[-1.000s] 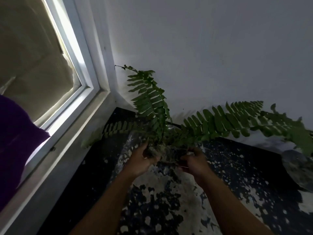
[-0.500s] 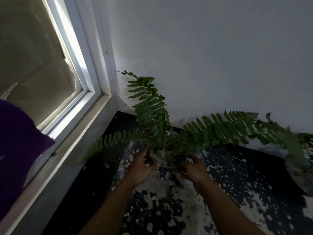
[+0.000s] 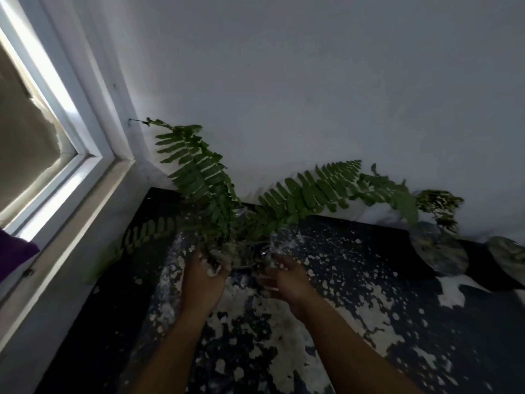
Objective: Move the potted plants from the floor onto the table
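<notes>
Fern (image 3: 224,206): set on worktop (image 3: 326,322) far corner; left hand (image 3: 206,275) cupping its base, right hand (image 3: 287,277) spread, apart. Two pots (image 3: 439,248) far right (already placed); remaining unseen.

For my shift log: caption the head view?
Both hands, left hand and right hand, at the potted fern on the table.

Green fern (image 3: 216,194) in clear pot, upright on table (image 3: 369,322) corner.

Two hands: left hand (image 3: 203,280), right hand (image 3: 287,281). One fern (image 3: 216,194) in clear bag. Two round pots at right: near pot (image 3: 439,251), far pot (image 3: 508,255). One table (image 3: 426,322). One window (image 3: 37,132).
</notes>
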A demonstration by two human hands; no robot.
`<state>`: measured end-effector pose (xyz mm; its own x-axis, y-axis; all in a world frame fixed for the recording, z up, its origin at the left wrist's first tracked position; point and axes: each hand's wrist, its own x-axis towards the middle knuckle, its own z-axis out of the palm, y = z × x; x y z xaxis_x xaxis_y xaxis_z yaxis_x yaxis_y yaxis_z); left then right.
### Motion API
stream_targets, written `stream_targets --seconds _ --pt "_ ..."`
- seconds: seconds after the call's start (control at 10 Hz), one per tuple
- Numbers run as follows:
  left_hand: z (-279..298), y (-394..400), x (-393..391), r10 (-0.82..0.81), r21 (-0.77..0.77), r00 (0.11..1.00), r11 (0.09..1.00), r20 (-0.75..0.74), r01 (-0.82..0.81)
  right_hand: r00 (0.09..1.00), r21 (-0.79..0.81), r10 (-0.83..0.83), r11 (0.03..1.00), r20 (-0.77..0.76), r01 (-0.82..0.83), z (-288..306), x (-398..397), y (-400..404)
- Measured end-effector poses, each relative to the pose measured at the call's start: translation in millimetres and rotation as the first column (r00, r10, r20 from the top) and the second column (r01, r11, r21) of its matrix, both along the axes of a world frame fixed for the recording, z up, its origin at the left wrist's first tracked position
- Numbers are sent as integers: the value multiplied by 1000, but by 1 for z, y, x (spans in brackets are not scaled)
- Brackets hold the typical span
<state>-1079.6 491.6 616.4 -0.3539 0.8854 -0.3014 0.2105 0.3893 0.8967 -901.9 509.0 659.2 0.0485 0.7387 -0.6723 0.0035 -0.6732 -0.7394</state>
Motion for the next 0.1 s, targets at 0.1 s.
stream_targets --seconds 0.1 --pt "7 -19 20 97 -18 992 995 -78 -99 1000 -2 -28 1000 11 28 1 20 -17"
